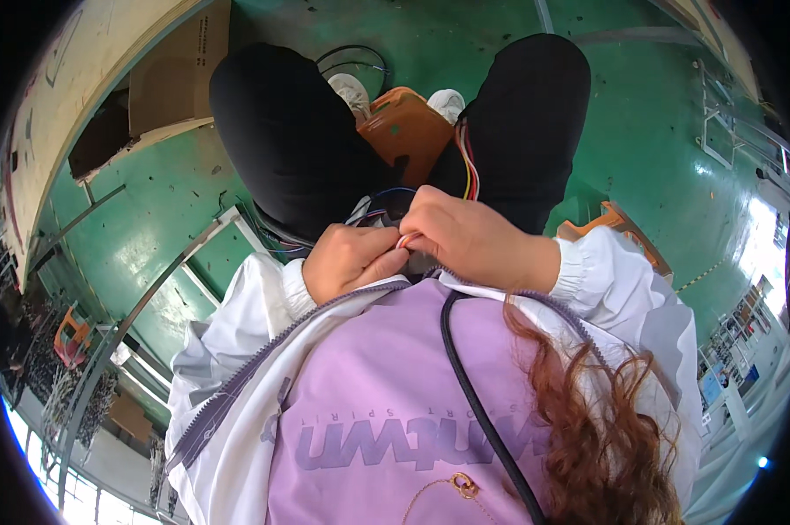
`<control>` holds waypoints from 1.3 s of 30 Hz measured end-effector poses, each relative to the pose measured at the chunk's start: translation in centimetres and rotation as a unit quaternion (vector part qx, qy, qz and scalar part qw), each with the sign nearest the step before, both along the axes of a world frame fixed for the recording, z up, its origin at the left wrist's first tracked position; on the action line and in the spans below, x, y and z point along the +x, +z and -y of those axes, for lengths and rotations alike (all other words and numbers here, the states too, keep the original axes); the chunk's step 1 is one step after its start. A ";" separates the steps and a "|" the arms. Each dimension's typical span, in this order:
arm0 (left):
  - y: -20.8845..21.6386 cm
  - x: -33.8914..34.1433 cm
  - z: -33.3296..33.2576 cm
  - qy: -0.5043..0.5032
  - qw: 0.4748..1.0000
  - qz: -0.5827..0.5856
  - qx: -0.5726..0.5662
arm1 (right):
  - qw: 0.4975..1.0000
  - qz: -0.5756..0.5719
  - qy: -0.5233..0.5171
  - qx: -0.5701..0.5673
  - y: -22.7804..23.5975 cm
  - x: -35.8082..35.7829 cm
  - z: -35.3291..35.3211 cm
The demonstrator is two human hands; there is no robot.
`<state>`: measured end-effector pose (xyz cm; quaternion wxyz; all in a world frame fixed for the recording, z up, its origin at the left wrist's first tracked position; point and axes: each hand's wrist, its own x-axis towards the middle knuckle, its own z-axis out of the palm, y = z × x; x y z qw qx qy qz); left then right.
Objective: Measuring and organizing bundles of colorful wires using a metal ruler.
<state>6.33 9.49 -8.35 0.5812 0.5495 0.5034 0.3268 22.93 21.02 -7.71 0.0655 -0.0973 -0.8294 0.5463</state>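
Holding orange-and-white wires in front of a purple shirt, left hand and right hand are pinching nearly closed; the visible strands are slanting forward and rightward. Green floor is spreading beneath, a cardboard box standing left.

From afar I am seeing a white jacket hanging open along a purple-grey zip, its elastic cuffs gathering; a lilac top is showing purple lettering, a black cord and gold-coloured necklace are crossing it, and I am noting black trousers, white shoes.
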 end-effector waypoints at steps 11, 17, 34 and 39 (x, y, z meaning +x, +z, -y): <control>0.7 -1.1 -0.2 -0.058 0.995 0.035 -0.074 | 0.954 -0.086 0.154 0.241 -0.4 0.4 -1.9; 0.0 -0.5 2.3 -0.042 0.974 -0.203 0.085 | 0.974 -0.037 0.129 0.182 -1.6 1.7 -0.6; 0.1 0.6 1.6 -0.119 0.929 -0.309 0.165 | 0.967 0.079 0.197 -0.144 -2.3 1.2 0.1; -0.2 0.7 1.2 -0.111 0.911 -0.347 0.192 | 0.937 0.137 0.148 -0.287 -2.3 1.2 -0.2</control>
